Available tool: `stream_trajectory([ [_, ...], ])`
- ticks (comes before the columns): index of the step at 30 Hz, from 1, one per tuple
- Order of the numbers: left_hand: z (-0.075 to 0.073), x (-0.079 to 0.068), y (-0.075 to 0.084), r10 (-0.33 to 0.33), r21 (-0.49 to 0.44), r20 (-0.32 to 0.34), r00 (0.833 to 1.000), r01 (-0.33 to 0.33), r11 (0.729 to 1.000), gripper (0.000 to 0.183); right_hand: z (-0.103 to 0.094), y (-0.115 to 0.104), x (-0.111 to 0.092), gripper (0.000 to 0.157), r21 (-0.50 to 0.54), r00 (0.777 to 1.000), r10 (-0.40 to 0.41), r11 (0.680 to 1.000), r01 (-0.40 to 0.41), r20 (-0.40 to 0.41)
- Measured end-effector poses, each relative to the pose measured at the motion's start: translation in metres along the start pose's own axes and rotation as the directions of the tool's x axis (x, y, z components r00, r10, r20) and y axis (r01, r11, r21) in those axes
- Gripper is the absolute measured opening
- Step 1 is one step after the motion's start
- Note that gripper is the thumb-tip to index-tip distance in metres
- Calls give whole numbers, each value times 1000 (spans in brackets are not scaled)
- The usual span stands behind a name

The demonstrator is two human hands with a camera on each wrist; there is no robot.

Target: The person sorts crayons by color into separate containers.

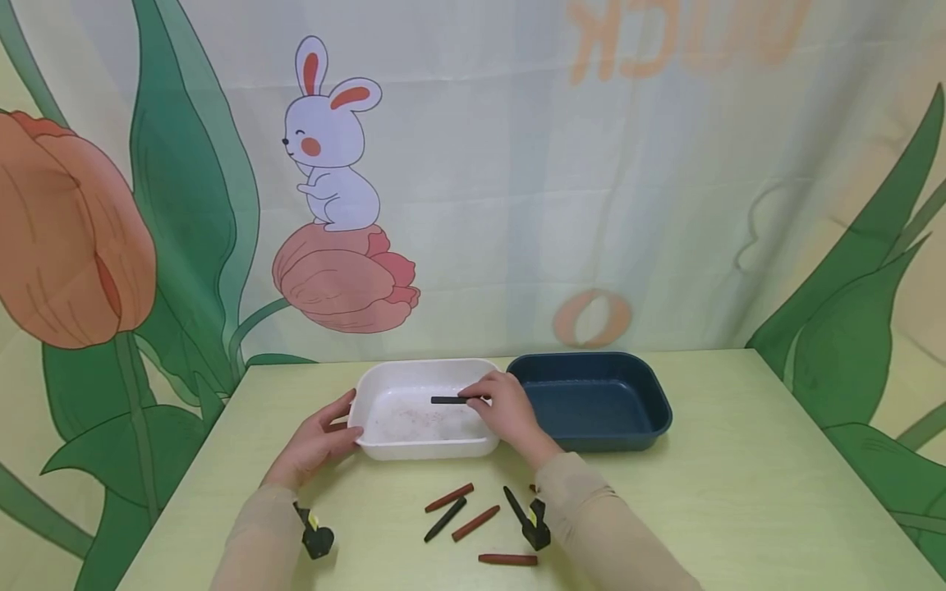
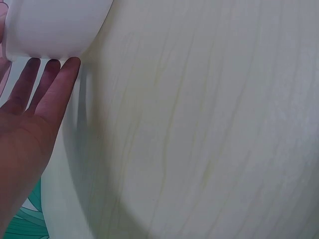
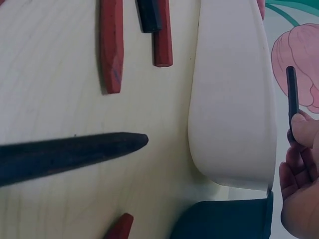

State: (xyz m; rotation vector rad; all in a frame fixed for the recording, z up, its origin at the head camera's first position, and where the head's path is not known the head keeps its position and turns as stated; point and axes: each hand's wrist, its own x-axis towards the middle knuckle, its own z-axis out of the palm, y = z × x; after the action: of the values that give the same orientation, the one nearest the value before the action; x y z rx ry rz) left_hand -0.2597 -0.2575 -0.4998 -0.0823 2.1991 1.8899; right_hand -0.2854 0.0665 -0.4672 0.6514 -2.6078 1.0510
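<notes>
My right hand (image 1: 510, 410) pinches a black crayon (image 1: 447, 400) between thumb and fingertips, above the inside of a white dish (image 1: 429, 451). One end of the crayon points left, and the other is hidden in the fingers. In the right wrist view the crayon (image 3: 292, 89) stands out past the dish's rim. At the left side of the dish, my left hand (image 1: 314, 447) holds its corner, with the thumb near the front rim and the other fingers along the outer wall. The left wrist view shows three fingertips (image 2: 72, 64) against the dish's edge (image 2: 50, 35). Faint reddish specks mark the dish's floor.
Touching the white dish on the right stands a dark blue dish (image 1: 591, 442). In front of them lie several loose crayons, among them a red crayon (image 1: 507, 560) and a black crayon (image 1: 445, 519). A printed curtain (image 1: 480, 205) hangs behind the table's (image 1: 754, 492) back edge.
</notes>
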Motion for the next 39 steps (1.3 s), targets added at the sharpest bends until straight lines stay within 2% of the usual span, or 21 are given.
stream_trajectory([
  [16, -1, 1, -1, -3, 3, -3, 1000, 3, 1000, 78, 4, -5, 11, 13, -135, 996, 65, 989, -55, 68],
  [24, -1, -1, -1, -7, 11, 3, 1000, 7, 1000, 80, 1, -8, 12, 16, -141, 988, 86, 988, -68, 130],
  [33, -2, 1, -1, -8, 7, 4, 1000, 8, 1000, 78, -5, -6, 9, 20, -80, 983, 37, 997, -23, 180],
  [39, -1, 1, -1, 0, 4, 9, 1000, 0, 1000, 78, -13, -5, 5, 20, -40, 978, -59, 997, 68, 201],
])
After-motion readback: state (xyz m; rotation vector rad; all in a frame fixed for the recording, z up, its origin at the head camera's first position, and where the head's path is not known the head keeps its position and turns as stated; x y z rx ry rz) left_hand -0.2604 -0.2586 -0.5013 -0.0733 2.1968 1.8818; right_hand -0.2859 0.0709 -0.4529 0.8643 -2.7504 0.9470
